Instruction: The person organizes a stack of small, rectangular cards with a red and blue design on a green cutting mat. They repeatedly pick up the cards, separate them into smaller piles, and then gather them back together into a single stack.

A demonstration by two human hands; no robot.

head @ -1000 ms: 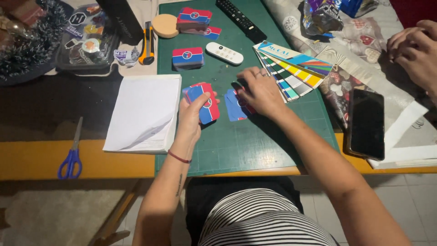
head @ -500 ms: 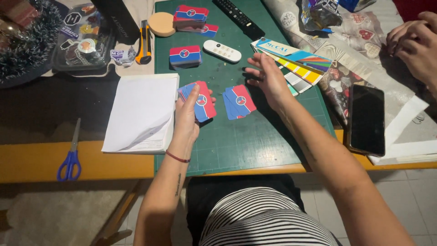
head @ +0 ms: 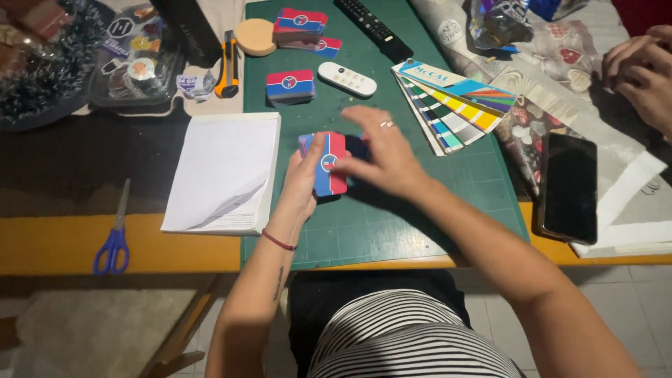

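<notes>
Both hands meet over the green cutting mat (head: 420, 224): the left hand (head: 302, 183) grips a red-and-blue card stack (head: 329, 164) (long axis pointing away), while the right hand (head: 381, 152) reaches its far-right edge, fingers loosely spread.

On the table, the green cutting mat (head: 392, 224) lies bare along its near edge, below both hands, with room to pass. Toward the far edge the way is crowded: a card stack (head: 290, 86), a white remote (head: 347, 79), a black remote (head: 373, 29) and a wooden disc (head: 255, 36). A white notepad (head: 224, 171) blocks the mat's left side; a colour fan (head: 448, 105) and a black phone (head: 568, 187) block the right.
</notes>
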